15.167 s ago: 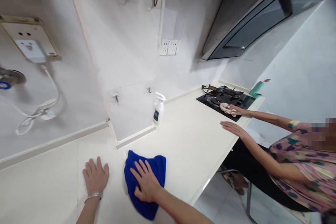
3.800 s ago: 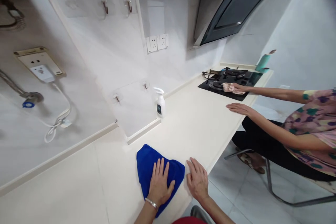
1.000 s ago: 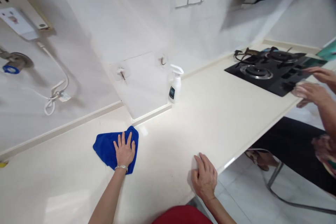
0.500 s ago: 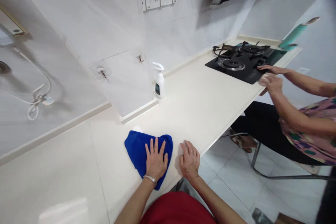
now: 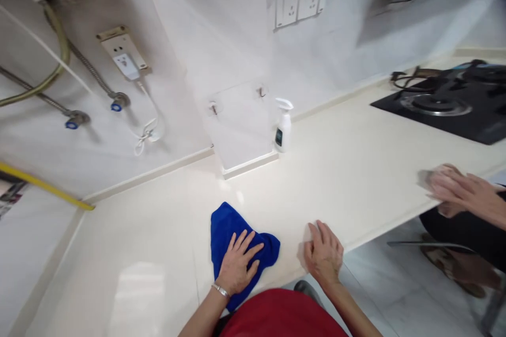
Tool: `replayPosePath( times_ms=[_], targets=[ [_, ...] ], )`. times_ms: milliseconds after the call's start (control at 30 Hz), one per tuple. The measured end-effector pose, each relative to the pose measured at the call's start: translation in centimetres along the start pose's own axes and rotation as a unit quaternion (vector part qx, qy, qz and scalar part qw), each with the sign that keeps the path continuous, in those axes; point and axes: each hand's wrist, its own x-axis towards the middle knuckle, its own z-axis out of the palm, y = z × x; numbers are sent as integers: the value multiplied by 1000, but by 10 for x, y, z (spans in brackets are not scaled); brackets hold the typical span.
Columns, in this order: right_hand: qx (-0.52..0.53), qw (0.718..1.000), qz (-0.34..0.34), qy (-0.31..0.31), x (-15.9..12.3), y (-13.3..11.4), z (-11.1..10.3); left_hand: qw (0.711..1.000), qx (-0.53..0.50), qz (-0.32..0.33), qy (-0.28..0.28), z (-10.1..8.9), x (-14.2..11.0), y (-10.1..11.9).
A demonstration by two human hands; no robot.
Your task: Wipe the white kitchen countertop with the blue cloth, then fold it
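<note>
My left hand (image 5: 238, 264), with a silver bracelet at the wrist, lies flat on a blue cloth (image 5: 224, 229), its fingers spread. The cloth is spread unevenly over the pale countertop (image 5: 174, 231), close to my red shirt. To the right, my right hand (image 5: 324, 253) rests at the counter's front edge with loosely bent fingers and nothing visible in it. A white spray bottle (image 5: 283, 129) stands upright against the wall, beyond both hands.
A black gas stove (image 5: 430, 108) sits at the far right. A seated co-worker's hand (image 5: 466, 189) is over the counter's right edge. Wall sockets (image 5: 300, 2), valves (image 5: 116, 102), hanging cables and a yellow pipe (image 5: 51, 189) line the walls.
My view has swung left, bringing valves and the yellow pipe into sight. My left hand stays on the cloth, its fingers turned more to the right. The co-worker's hands have moved off the stove's edge.
</note>
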Motion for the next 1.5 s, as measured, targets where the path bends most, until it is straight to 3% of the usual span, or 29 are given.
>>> replayPosePath(
  times_ms=[200, 333, 433, 533, 700, 867, 1100, 1267, 1400, 1500],
  targets=[
    [2, 1000, -11, 8, -2, 0, -2, 987, 78, -134, 30, -9, -83, -37],
    [2, 1000, -17, 10, -1, -2, -5, 958, 103, -256, 72, -6, -134, -68],
    [9, 1000, -22, 15, -1, -2, -5, 924, 112, -352, 103, -4, -156, -84],
    [8, 999, -27, 24, -1, -3, -4, 894, 132, -412, 117, -2, -158, -85],
    [2, 999, -21, 24, 0, -5, -3, 875, 179, -435, 112, 10, -133, -71],
    [-1, 1000, -9, 13, 2, -7, -1, 904, 188, -367, 116, 18, -94, -56],
    [-6, 1000, -13, 14, 3, -8, 0, 975, 77, -190, 87, 26, 8, -9],
    [-13, 1000, -21, 17, 4, -7, 2, 999, -24, -24, 39, 35, 72, 36],
    [-21, 1000, -16, 1, 4, -7, 2, 995, -59, 81, 19, 37, 84, 53],
    [-16, 1000, -17, -4, 4, -6, 2, 993, -57, 79, 59, 43, 79, 55]
  ],
)
